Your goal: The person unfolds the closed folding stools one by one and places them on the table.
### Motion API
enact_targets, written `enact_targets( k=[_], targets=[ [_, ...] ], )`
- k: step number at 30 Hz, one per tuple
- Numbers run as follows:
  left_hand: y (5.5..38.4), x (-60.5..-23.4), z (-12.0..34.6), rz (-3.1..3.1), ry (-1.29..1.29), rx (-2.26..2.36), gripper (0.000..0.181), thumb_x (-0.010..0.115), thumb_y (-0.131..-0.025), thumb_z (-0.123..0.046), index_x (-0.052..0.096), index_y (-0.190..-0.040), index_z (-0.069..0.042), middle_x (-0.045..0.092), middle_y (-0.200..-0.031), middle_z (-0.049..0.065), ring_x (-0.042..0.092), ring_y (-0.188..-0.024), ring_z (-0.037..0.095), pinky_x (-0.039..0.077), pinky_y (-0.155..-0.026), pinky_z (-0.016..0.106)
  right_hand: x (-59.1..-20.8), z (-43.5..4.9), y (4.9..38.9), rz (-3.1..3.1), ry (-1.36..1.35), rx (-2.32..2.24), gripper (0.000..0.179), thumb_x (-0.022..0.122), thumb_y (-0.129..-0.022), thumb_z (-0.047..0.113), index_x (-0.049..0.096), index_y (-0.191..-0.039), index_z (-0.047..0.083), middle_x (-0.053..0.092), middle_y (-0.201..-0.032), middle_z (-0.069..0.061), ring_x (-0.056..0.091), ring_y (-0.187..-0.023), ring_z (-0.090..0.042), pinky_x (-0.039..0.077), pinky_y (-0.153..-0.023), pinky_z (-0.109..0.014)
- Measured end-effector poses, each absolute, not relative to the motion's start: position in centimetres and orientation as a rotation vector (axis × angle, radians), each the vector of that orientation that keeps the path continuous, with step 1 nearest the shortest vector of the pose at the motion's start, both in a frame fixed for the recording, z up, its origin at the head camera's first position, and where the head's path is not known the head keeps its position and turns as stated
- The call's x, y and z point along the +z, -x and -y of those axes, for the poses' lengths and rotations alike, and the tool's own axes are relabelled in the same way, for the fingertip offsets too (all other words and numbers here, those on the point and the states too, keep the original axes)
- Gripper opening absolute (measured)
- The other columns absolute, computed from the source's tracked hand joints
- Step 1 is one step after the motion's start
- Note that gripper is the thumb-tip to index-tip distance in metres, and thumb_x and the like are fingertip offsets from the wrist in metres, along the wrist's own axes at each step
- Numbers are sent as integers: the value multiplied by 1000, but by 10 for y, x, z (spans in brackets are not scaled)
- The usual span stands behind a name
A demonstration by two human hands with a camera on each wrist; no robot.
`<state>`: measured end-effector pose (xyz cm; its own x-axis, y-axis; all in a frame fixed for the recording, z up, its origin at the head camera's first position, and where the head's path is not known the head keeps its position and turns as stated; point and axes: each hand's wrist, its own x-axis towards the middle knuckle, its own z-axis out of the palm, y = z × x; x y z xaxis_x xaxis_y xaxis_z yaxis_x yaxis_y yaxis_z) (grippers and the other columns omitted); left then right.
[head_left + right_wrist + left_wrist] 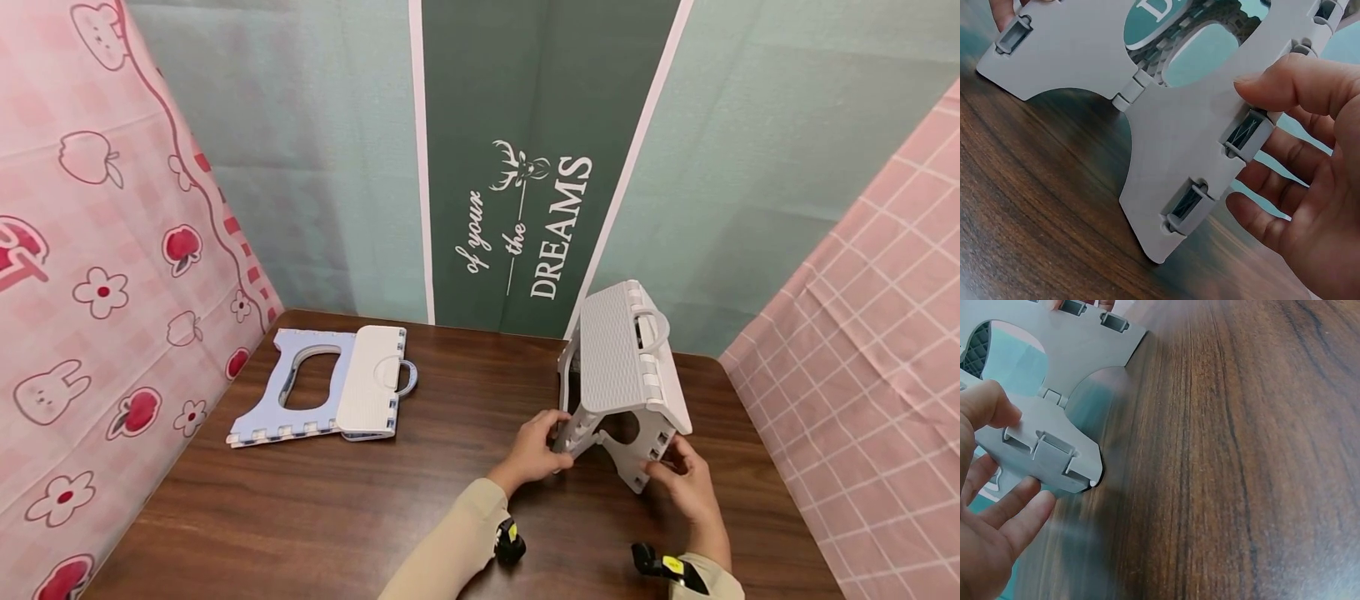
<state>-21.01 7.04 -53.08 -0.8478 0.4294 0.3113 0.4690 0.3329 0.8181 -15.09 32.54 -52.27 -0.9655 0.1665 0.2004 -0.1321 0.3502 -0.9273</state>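
Observation:
A grey folding step stool (611,350) stands partly unfolded at the right of the table, its ribbed top creased like a roof with a loop handle (658,329) on the far half. My left hand (534,450) grips the left leg's edge low down; in the left wrist view its thumb is on the hinged front panel (1054,422) with fingers round the outer side. With thumb in front and fingers behind, my right hand (690,483) holds the right leg's slotted edge (1247,134). The stool's far side is hidden.
Another folding stool, blue and white (371,379), lies folded flat at the left of the brown wooden table (315,517). Fabric curtains enclose the table: pink printed (97,292) at left, green (495,100) behind, pink checked (870,333) at right.

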Motion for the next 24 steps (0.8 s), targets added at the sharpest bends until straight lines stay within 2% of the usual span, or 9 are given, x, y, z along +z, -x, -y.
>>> enact_targets(
  k=[8, 16, 20, 24],
  targets=[
    [209, -527, -69, 2535, 851, -1586, 55, 72, -66, -8, 56, -118, -10, 56, -103, 4, 57, -89, 25, 43, -69, 18, -522, -328, 150, 2343, 40, 1676, 43, 68, -74, -9, 60, -112, 9, 61, -91, 15, 57, -84, -1, 47, -67, -17],
    [210, -528, -70, 2535, 878, -1643, 55, 69, -67, -6, 55, -120, -11, 55, -108, 5, 57, -94, 26, 48, -77, 30, -521, -334, 150, 2304, 43, 1745, 45, 68, -73, -10, 62, -108, 18, 62, -91, 14, 57, -84, -2, 47, -68, -16],
    [212, -530, -70, 2540, 869, -1646, 55, 69, -68, -7, 55, -121, -12, 54, -108, 4, 57, -94, 25, 48, -78, 30, -522, -337, 151, 2254, 25, 1818, 49, 67, -73, -12, 63, -107, 23, 63, -90, 11, 58, -84, -3, 47, -69, -15],
    [213, -532, -70, 2537, 859, -1642, 55, 70, -67, -7, 56, -120, -12, 54, -106, 4, 57, -92, 25, 48, -76, 28, -523, -339, 152, 2227, 37, 1863, 48, 67, -72, -13, 64, -105, 21, 64, -89, 10, 58, -83, -4, 46, -69, -15]
  ],
)
